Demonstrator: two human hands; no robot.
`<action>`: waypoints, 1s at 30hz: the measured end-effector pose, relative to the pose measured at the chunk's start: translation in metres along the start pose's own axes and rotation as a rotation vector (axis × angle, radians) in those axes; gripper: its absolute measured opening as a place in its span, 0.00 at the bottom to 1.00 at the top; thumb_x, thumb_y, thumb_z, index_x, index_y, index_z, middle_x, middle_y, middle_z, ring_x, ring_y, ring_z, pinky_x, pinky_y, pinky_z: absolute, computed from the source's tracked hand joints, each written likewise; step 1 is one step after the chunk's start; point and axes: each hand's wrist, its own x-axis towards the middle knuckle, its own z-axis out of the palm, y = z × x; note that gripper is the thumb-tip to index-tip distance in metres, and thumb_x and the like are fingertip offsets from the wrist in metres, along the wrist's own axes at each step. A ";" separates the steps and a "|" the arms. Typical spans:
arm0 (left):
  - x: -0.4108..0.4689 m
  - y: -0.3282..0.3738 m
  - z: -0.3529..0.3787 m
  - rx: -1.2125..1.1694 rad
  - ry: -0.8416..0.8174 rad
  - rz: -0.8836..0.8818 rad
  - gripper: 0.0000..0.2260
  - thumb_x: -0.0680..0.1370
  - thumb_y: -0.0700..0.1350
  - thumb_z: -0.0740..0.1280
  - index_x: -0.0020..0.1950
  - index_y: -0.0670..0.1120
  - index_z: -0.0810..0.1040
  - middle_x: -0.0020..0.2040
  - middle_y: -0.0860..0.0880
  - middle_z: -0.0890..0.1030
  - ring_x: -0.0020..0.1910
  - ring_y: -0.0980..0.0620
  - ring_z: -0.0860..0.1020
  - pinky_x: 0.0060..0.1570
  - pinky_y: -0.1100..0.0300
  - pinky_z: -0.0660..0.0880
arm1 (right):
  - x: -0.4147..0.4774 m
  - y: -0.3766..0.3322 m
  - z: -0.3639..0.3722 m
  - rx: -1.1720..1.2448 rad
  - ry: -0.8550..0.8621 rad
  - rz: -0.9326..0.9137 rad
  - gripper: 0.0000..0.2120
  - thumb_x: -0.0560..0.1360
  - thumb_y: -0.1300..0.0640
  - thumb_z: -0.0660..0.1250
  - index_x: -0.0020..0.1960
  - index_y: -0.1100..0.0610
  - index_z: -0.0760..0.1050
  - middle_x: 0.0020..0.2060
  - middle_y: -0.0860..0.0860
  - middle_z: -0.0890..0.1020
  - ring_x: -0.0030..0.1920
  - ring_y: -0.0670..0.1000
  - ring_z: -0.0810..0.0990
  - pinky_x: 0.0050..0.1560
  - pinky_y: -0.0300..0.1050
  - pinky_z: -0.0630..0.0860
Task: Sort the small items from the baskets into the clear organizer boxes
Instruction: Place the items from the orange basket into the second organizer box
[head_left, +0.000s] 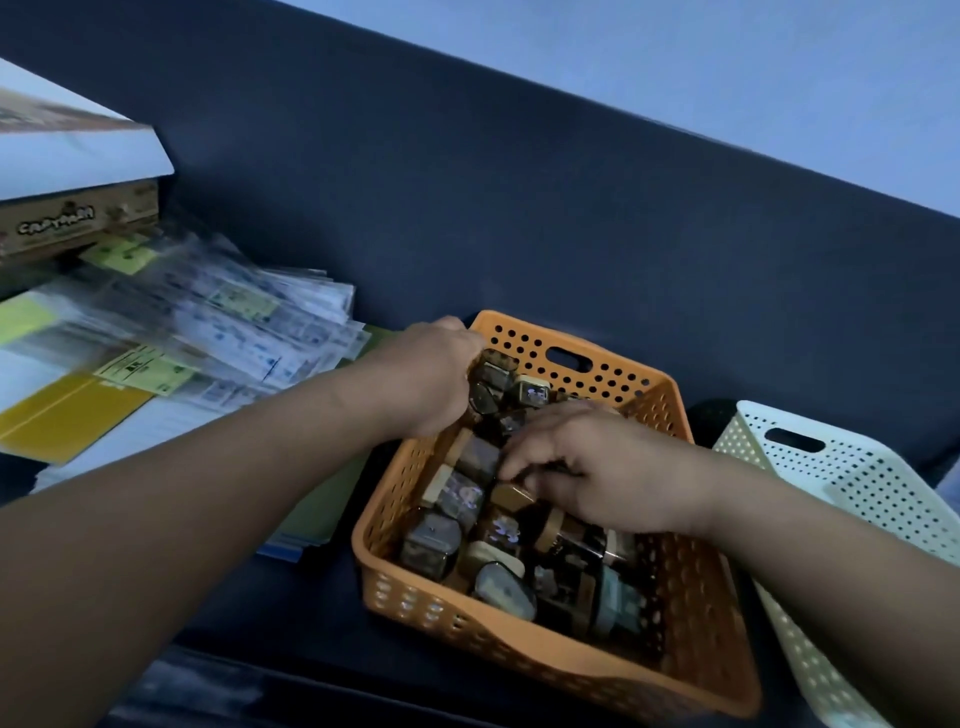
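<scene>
An orange perforated basket (691, 618) sits on a dark blue sofa seat, holding several small tins and jars (457, 493). My left hand (431, 379) is at the basket's far left corner, fingers curled around a few small dark tins (491, 374). My right hand (608, 467) reaches into the middle of the basket, with its fingers bent down onto a small gold-lidded tin (511, 496); whether it grips the tin cannot be told. No clear organizer box is in view.
A white perforated basket (852, 483) stands just right of the orange one. To the left lie a spread of plastic-sleeved sheets (218, 322), yellow folders (62, 415) and stacked boxes (78, 218). The blue sofa back (519, 208) rises behind.
</scene>
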 end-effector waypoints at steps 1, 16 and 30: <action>0.001 0.000 0.000 -0.002 0.019 0.007 0.19 0.78 0.36 0.56 0.67 0.46 0.70 0.64 0.48 0.71 0.60 0.45 0.72 0.59 0.47 0.72 | 0.006 -0.007 0.004 0.029 -0.002 -0.019 0.17 0.79 0.51 0.63 0.66 0.40 0.73 0.67 0.40 0.72 0.67 0.41 0.66 0.73 0.55 0.59; 0.007 -0.003 0.010 0.066 0.101 0.117 0.17 0.76 0.39 0.57 0.64 0.45 0.73 0.57 0.45 0.72 0.56 0.42 0.72 0.55 0.49 0.71 | 0.010 -0.043 0.009 0.203 -0.053 -0.237 0.10 0.71 0.51 0.74 0.52 0.47 0.80 0.44 0.44 0.76 0.50 0.43 0.71 0.56 0.41 0.65; 0.005 -0.004 0.012 0.027 0.077 0.097 0.23 0.77 0.38 0.57 0.72 0.48 0.68 0.62 0.46 0.70 0.61 0.44 0.69 0.60 0.51 0.69 | 0.001 -0.040 0.019 0.046 0.051 -0.305 0.07 0.72 0.55 0.72 0.50 0.50 0.83 0.43 0.43 0.80 0.47 0.37 0.71 0.53 0.34 0.68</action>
